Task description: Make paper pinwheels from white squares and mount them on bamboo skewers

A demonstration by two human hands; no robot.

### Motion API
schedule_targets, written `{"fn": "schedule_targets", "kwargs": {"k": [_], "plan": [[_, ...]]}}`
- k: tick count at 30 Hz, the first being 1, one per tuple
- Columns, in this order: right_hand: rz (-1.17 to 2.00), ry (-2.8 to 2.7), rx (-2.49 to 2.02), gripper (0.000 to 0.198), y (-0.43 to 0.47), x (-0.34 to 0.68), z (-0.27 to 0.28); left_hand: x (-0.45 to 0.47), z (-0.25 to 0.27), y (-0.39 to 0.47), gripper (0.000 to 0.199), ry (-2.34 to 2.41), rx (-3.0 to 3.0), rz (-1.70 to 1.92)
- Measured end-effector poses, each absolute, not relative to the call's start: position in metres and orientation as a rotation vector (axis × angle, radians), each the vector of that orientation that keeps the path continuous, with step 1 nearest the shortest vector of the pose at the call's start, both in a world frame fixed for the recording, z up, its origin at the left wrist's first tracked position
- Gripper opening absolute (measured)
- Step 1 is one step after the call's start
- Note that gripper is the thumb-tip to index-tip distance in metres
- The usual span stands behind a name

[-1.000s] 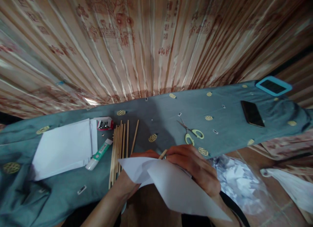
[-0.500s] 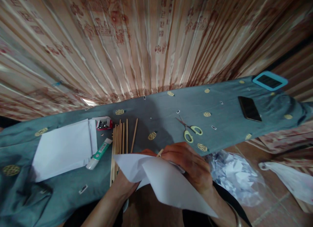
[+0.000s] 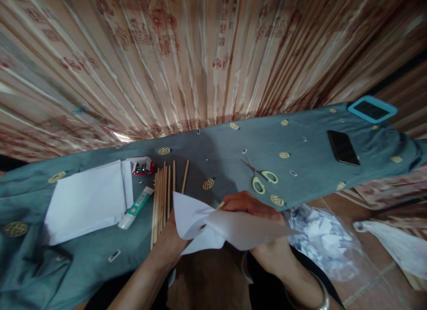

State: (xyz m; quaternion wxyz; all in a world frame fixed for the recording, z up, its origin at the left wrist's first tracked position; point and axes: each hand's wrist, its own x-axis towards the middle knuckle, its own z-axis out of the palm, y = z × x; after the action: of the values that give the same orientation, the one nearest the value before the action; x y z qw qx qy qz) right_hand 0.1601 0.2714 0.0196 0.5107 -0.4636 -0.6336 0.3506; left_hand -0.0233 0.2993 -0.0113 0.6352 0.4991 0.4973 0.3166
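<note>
A white paper pinwheel with curled blades hangs between my hands, over the table's front edge. My left hand is closed at its left side; the paper hides most of those fingers, and only a bit of skin shows through the middle fold. On the right, my right hand is closed with fingers curled around a thin wooden stick, whose tip pokes out beside the paper. A blade covers part of this hand. Just beyond it lie scissors with yellow-green handles.
Several wooden sticks lie left of centre, beside a glue stick, a small box of metal pins and stacked white paper. A phone and blue-framed device rest far right. A plastic bag of paper scraps sits below.
The pinwheel has turned and tilted in my hands: its left corner now points up and its right blade has risen over my right wrist. Both hands stay close together.
</note>
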Motion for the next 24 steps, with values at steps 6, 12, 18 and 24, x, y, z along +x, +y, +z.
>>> {"fn": "schedule_targets", "kwargs": {"k": [6,12,18,24], "plan": [[1.223,-1.117,-1.259,0.014,0.276,0.156,0.006,-0.012,-0.016,0.3,0.031,1.062,0.728,0.771],[1.431,-0.795,-1.196,0.024,0.289,0.153,-0.011,-0.004,-0.022,0.299,0.026,1.013,0.686,0.855],[1.436,-0.738,-1.203,0.021,0.294,0.151,-0.015,0.002,-0.025,0.303,0.027,1.025,0.598,0.856],[1.464,-0.73,-1.213,0.025,0.298,0.153,-0.016,0.005,-0.026,0.304,0.025,1.07,0.549,0.862]]}}
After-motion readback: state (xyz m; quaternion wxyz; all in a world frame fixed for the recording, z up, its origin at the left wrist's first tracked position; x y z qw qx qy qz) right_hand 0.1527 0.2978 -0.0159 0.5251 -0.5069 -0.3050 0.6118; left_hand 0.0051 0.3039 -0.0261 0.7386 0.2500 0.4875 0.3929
